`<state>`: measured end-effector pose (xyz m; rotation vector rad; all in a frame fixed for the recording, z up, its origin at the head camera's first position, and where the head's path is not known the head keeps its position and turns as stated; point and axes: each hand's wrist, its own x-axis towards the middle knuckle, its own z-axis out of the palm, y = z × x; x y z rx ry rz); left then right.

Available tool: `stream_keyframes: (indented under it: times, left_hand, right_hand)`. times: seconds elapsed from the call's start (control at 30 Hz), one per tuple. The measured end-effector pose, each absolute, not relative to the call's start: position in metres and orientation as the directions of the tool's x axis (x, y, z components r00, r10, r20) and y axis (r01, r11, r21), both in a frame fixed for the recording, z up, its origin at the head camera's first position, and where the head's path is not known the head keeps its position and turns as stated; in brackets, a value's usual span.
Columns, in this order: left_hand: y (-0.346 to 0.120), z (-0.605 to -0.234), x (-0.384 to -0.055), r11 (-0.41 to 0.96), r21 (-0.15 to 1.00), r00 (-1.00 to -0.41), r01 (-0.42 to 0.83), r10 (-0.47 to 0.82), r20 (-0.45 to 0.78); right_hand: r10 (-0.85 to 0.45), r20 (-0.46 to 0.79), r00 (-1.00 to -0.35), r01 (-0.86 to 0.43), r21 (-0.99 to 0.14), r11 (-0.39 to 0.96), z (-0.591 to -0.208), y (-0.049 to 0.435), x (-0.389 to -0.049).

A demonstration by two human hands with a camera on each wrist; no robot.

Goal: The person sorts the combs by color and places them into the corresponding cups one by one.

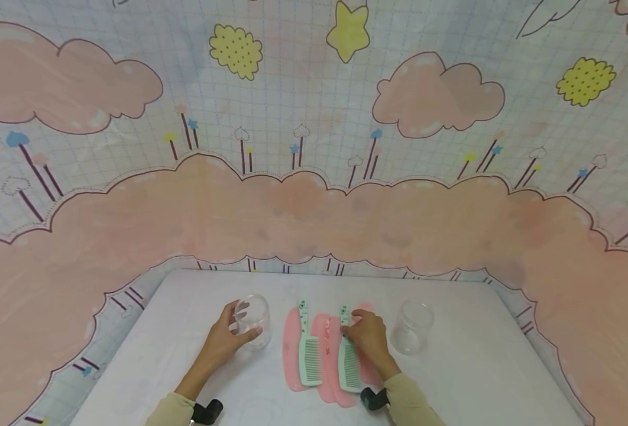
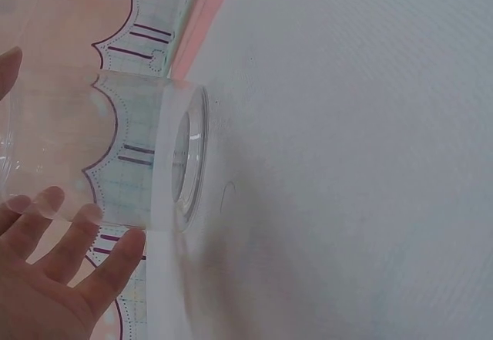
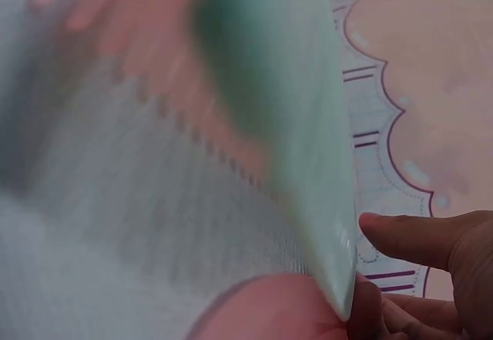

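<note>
My left hand (image 1: 223,334) curls its thumb and fingers around a clear cup (image 1: 253,337), which stands upright near the tabletop; whether its base (image 2: 191,159) touches the table I cannot tell. In the head view, my right hand (image 1: 371,338) pinches the patterned handle of a pale green comb (image 1: 349,370). That comb lies over pink combs (image 1: 327,355), and in the right wrist view it looms close and blurred. To its left is another green comb (image 1: 310,361), also on top of pink ones. The right hand's lower fingers are partly hidden.
A second clear cup (image 1: 412,328) stands just right of my right hand. All of this is on a white table (image 1: 468,355). A cloth printed with clouds and stars (image 1: 293,219) rises behind the table and runs along its sides.
</note>
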<state>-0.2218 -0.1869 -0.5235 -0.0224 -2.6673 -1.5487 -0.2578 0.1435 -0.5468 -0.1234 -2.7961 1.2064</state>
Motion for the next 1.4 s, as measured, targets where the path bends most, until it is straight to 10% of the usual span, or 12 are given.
stream_keyframes:
  times: [1.4]
  left_hand:
    - [-0.186,-0.53,-0.223,0.491,0.868,-0.996,0.073,-0.012,0.09]
  right_hand:
    - [0.02,-0.031,-0.999,0.037,-0.908,0.417,-0.519,0.157,-0.254]
